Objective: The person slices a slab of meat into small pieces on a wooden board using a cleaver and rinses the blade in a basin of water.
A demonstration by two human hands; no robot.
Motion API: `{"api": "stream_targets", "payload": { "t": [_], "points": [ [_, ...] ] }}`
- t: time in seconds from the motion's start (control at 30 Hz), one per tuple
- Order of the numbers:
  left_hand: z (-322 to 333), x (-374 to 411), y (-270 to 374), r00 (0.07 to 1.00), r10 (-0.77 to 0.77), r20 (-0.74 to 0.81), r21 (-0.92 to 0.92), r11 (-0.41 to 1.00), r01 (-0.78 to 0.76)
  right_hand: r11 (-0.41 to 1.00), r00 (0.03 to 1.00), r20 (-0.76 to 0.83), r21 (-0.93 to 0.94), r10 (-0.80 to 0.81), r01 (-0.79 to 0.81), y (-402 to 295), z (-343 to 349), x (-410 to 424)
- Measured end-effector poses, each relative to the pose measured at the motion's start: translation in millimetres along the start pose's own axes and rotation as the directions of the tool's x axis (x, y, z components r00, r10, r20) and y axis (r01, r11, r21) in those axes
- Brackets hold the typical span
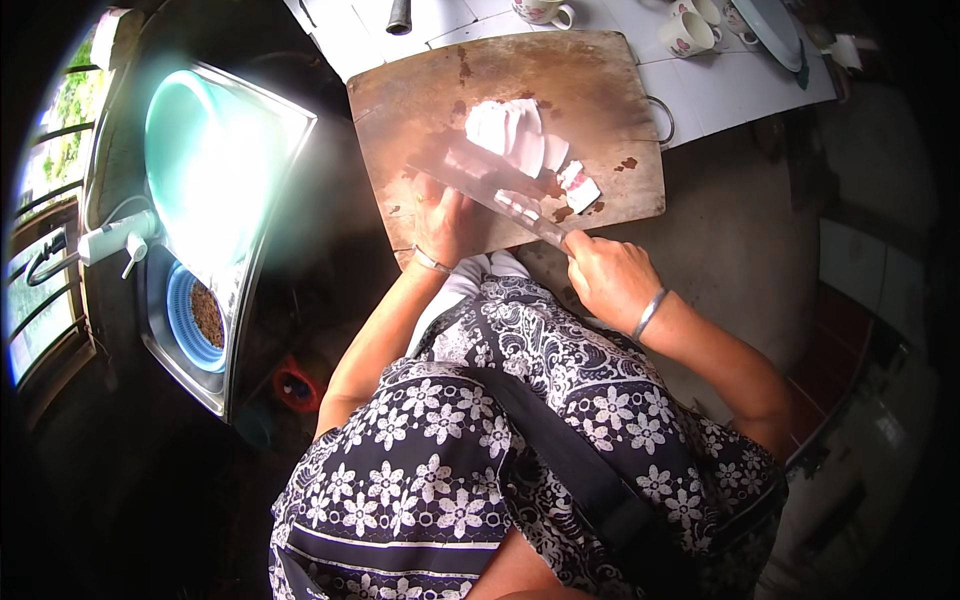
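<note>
My right hand [611, 276] grips the handle of a wide-bladed kitchen knife [480, 193], its blade slanting up and left over a wooden cutting board [405, 97]. Beside the blade, at the board's near left, is my left hand [444, 219]. Its fingertips are partly hidden, so I cannot tell whether it holds anything. Beyond the knife lie overlapping slices of pale, fatty meat [517, 135]. A separate chunk of meat [579, 187] with some pink rests to their right. One small pale piece [519, 202] shows against the blade near the handle.
White tiles [697, 90] border the board, with several patterned mugs [686, 34] at the far right. A metal ring handle [663, 120] projects from the board's right side. Leftward are a glare-lit green basin [180, 150], a metal sink [225, 386], a blue basket [184, 330] and a faucet [118, 236].
</note>
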State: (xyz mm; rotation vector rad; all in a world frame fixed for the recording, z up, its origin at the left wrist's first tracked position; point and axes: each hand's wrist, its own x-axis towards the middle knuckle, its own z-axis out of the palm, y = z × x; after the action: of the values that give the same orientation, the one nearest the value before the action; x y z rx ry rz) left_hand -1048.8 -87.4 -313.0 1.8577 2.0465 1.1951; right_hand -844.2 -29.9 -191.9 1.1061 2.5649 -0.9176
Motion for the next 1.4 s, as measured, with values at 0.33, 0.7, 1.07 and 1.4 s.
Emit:
{"api": "stream_targets", "payload": {
  "t": [0.33, 0.7, 1.07, 1.4],
  "points": [
    [6, -1, 4, 0.885, -0.352, 0.305, -0.928, 0.099, 0.359, 1.000, 1.000, 0.020, -0.010, 0.009, -0.009, -2, -7, -6],
    [18, -5, -10, 0.927, -0.329, 0.183, -0.780, 0.526, 0.340, 0.995, 0.996, -0.017, 0.041, -0.085, 0.086, -21, 11, 65],
    [18, -5, -19, 0.959, -0.258, 0.118, -0.665, 0.697, 0.269, 0.999, 0.999, 0.016, -0.034, -0.031, 0.032, -9, 7, 35],
    [3, 14, 0, 1.000, -0.013, -0.016, -0.277, 0.961, 0.008, 1.000, 1.000, 0.009, -0.002, -0.001, 0.001, -5, 12, 46]
  ]
}}
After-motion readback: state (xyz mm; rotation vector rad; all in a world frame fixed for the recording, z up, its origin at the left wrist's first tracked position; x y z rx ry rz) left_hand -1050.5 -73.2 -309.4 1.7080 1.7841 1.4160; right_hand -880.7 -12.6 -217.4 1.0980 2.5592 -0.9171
